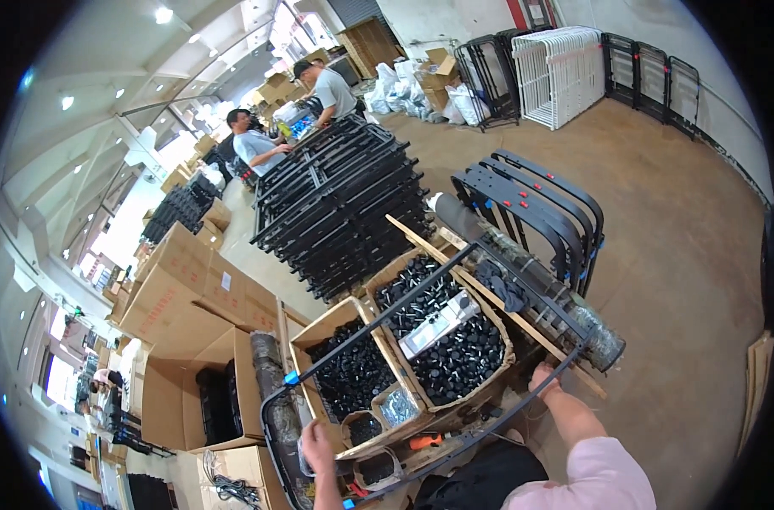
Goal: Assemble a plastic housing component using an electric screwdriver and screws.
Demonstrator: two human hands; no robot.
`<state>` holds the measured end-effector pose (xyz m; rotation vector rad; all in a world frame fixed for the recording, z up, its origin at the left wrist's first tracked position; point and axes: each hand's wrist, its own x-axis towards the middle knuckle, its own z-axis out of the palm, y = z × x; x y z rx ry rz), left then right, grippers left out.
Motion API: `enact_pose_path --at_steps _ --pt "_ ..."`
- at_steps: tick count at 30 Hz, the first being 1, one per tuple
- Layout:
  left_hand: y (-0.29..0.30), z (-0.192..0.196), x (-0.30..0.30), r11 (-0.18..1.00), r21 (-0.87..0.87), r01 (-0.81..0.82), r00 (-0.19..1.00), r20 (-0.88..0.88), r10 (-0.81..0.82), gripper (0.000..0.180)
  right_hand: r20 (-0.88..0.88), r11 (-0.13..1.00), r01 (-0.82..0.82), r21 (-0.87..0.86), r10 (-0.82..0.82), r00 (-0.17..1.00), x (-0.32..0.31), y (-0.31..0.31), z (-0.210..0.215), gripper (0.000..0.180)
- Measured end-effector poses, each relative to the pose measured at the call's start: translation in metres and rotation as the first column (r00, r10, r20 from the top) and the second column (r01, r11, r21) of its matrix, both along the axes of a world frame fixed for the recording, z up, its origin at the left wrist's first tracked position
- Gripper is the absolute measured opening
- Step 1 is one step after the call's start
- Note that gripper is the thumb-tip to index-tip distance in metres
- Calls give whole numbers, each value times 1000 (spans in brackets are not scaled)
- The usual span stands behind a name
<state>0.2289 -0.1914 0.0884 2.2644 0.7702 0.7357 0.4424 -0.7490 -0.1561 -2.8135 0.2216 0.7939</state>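
A black tubular frame (378, 321) with rounded corners and blue clips lies slanted across the workbench in front of me. At its right side, my right hand (546, 380) is closed around the frame bar. My left hand (317, 448) is by the frame's left side, fingers drawn together; whatever they hold is too small to make out. Between the hands stand two cardboard boxes. The left box (299, 340) holds black knobs (350, 364), and the right box (508, 327) holds black knob-headed bolts (455, 370) with a white-and-grey device (440, 325) on top.
A wrapped roll (604, 336) and a wooden strip (489, 293) run along the bench's right side. An orange-handled tool (425, 441) lies near me. Beyond are stacked black frames (344, 204), two people, and several curved black frames (531, 200). An open carton (170, 391) stands left.
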Motion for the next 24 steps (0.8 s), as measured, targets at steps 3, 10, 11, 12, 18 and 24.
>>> enact_pose_path --at_steps 3,10,11,12,18,24 --pt "-61 17 54 958 -187 215 977 55 -208 24 -46 993 20 118 -15 999 -33 5 127 68" --pt "-207 0 152 623 -555 552 816 204 -541 27 64 930 153 335 -184 981 -143 -59 200 49" --pt "-231 3 162 573 -587 571 789 201 -580 27 63 931 167 324 -197 978 -151 -65 227 49" --pt "-251 4 172 529 -593 606 748 201 -632 28 -106 866 320 384 -303 947 -156 -65 265 45" --pt "-370 25 239 138 -568 812 401 370 -838 32 94 976 112 188 -131 987 -144 -92 339 51" --pt "-478 83 261 -180 -593 785 146 460 -876 39 133 951 102 291 -145 980 -85 -98 429 50"
